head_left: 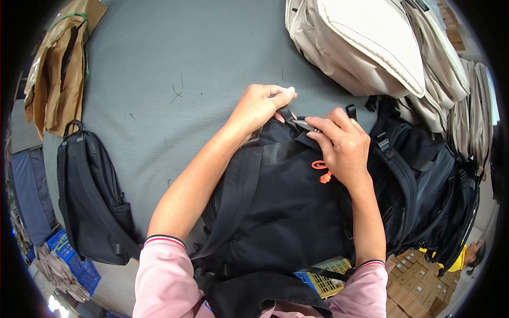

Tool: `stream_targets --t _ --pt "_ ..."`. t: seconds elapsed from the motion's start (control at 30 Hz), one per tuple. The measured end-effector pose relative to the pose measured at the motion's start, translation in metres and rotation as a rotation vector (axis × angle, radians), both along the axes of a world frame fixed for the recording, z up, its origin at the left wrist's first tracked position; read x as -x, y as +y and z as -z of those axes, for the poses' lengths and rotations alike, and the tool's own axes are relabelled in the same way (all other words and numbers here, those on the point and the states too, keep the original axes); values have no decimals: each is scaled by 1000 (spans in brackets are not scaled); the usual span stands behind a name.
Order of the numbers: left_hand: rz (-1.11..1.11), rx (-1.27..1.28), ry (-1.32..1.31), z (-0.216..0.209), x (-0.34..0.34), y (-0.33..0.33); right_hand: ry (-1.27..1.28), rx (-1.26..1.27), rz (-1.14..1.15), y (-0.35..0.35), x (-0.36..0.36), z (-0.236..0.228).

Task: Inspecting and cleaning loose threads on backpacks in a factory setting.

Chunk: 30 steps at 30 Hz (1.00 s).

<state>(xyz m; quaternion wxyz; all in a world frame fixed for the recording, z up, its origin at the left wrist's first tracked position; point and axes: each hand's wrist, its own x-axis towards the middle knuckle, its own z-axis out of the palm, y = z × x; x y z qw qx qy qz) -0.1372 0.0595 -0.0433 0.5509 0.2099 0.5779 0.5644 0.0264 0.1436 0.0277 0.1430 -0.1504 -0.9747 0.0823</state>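
Note:
A black backpack (297,196) lies in front of me on the grey table, its top end pointing away. My left hand (260,106) is closed at that top end, pinching a short black strap (287,113) between thumb and fingers. Close beside it, my right hand (342,140) grips small grey metal thread snips (305,125), their tip against the strap's base. Most of the snips is hidden in my fingers. An orange cord (321,170) with a knotted end hangs below my right hand, over the black fabric.
More black backpacks (419,175) are stacked at the right, and beige bags (366,47) fill the far right. Another black backpack (93,196) lies at the left edge, near brown paper packaging (66,74). Loose threads (177,90) dot the grey table (159,47). Crates and cartons stand below.

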Motion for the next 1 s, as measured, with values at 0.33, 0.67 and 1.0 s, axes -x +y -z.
stream_targets --t 0.33,0.67,1.0 --pt "-25 13 35 -5 -3 1 6 -63 -47 1 10 -5" --pt "-10 28 -104 -6 2 -3 37 32 -13 4 7 -1" --pt "-209 5 155 6 -4 -16 109 572 330 0 -16 11"
